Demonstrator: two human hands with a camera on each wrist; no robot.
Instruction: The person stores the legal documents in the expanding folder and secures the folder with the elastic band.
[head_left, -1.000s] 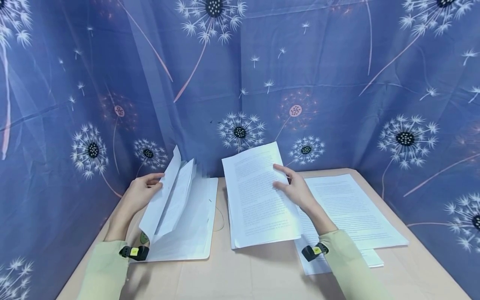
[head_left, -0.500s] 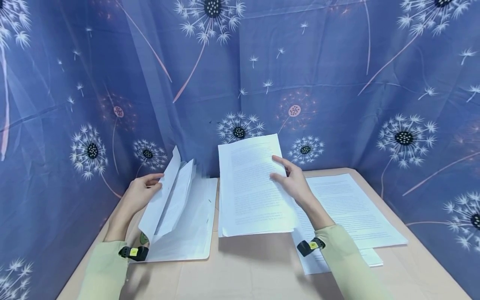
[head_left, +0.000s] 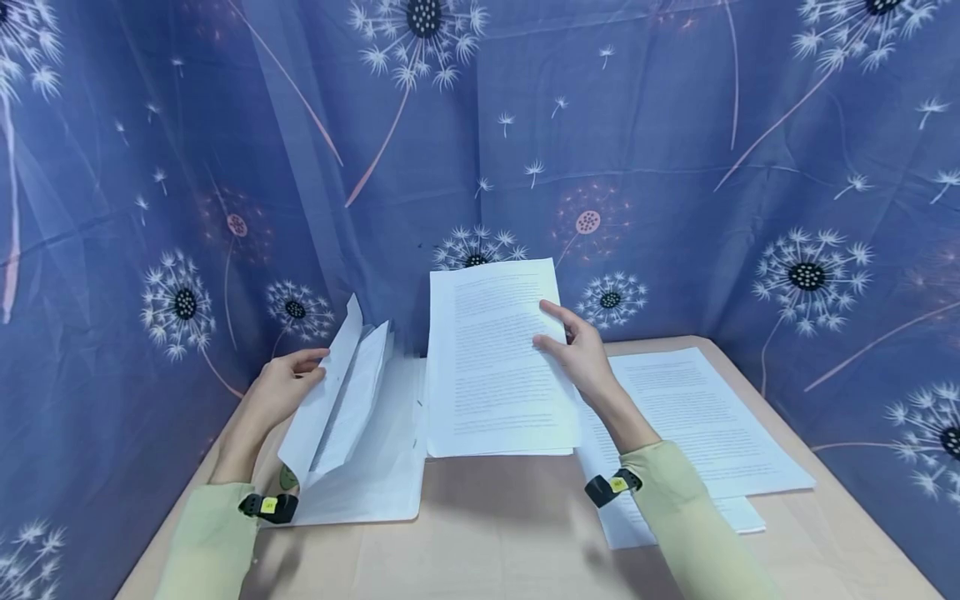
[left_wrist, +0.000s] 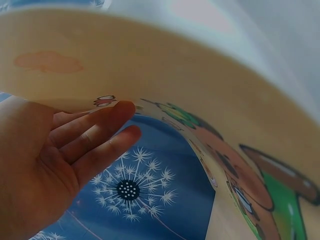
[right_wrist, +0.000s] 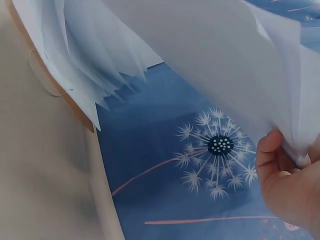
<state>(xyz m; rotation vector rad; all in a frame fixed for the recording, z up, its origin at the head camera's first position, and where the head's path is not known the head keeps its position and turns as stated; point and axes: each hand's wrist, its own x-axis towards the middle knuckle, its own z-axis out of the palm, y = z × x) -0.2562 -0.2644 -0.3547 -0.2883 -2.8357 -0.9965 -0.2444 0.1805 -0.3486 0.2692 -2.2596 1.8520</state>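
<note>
My left hand (head_left: 276, 392) pinches the raised cover of a folder (head_left: 390, 500) at the left of the table. Several translucent leaves and papers stand fanned inside it. The left wrist view shows the cover (left_wrist: 140, 55) bent in a curve, its outside printed with cartoon figures. In the middle, my right hand (head_left: 592, 358) grips the right edge of a small stack of printed sheets (head_left: 495, 358), thumb on the front. The stack is lifted above the table, its left edge overlapping the folder. From the right wrist, the sheets (right_wrist: 215, 50) bend, with the fanned leaves (right_wrist: 90, 55) beyond.
More printed sheets (head_left: 720, 425) lie on the right of the table (head_left: 450, 550), partly behind my right forearm. A thin cord loop (right_wrist: 37, 80) hangs by the folder's edge. A blue dandelion-print curtain (head_left: 637, 125) surrounds the table at the back and sides.
My right hand has raised the stack of sheets and carried it left, up to the folder's right edge, turning it more upright. My left hand has stayed on the cover.
</note>
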